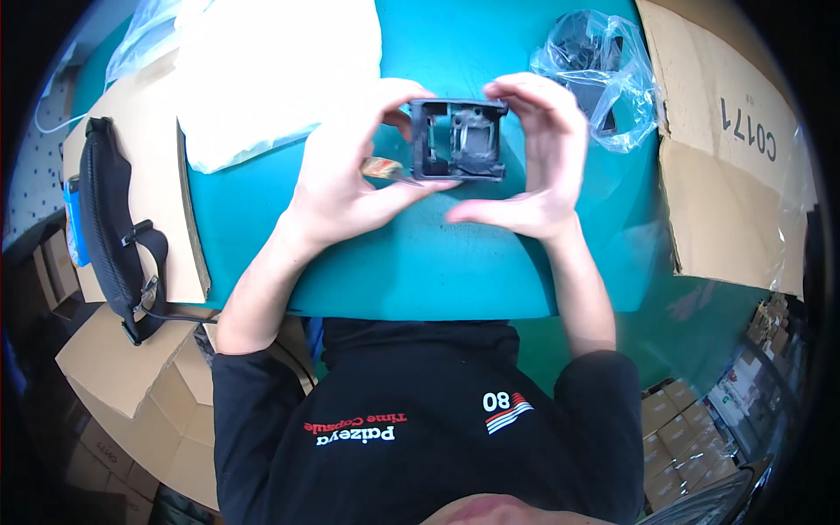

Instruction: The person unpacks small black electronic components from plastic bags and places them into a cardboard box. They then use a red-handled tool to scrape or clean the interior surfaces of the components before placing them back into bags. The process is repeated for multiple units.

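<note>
A square black plastic housing (420, 140) with an open middle and inner ribs is held above the green table. My left hand (337, 175) grips its left side, thumb along the lower edge and fingers at the upper corner. The same hand also keeps a small knife-like tool (382, 167) against the palm; its handle is yellowish with red, and a thin metal end points at the housing. My right hand (551, 149) is curved around the housing's right side with thumb and fingers wide apart. Its fingertips are by the upper right corner, and whether they touch is unclear.
Dark parts lie in a clear plastic bag (604, 79) at the far right. A large white bag (271, 79) covers the far left. Cardboard (735, 175) stands at the right edge. A black strap pouch (114, 219) rests on cardboard at left, above an open carton (166, 394).
</note>
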{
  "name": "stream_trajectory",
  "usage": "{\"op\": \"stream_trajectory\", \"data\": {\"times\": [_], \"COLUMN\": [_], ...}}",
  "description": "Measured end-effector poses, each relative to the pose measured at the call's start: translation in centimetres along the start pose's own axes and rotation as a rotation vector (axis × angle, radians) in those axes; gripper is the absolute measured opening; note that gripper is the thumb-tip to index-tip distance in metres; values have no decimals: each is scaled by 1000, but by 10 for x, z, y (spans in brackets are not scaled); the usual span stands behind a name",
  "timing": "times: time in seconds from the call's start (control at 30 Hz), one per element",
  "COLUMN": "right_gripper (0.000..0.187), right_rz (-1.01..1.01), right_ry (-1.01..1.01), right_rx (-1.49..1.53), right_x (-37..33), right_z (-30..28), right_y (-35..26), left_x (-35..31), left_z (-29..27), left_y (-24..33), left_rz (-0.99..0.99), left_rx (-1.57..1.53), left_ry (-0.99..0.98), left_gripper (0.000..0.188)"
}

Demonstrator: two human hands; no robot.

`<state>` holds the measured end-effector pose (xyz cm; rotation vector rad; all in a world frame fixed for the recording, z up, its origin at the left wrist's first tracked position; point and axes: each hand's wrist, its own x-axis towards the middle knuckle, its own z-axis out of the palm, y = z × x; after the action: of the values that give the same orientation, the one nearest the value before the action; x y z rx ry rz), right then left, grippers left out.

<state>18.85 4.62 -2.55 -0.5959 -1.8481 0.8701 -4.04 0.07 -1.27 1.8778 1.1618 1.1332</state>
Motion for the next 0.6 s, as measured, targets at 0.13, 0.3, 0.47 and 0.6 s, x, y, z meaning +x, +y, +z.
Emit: {"op": "stream_trajectory", "data": {"times": [0.13,0.3,0.47,0.6], "right_gripper": [108,94,85,86], "right_rz": [31,148,7,-43], "right_ry": [67,84,80,49], "right_rx": [307,222,34,-37], "right_x": [0,-16,-8,-6], "right_z": [-7,4,-3,-3], "right_y": [17,8,3,3], "left_x": [-2,-8,1,-2], "left_z": [0,13,0,-3], "left_y": [-1,-7,-11,-11], "left_rz": [-147,-168,184,124], "left_rx": [-293,-612,-88,25], "left_ry": [23,47,-70,-189], "left_gripper": [72,76,53,57]}}
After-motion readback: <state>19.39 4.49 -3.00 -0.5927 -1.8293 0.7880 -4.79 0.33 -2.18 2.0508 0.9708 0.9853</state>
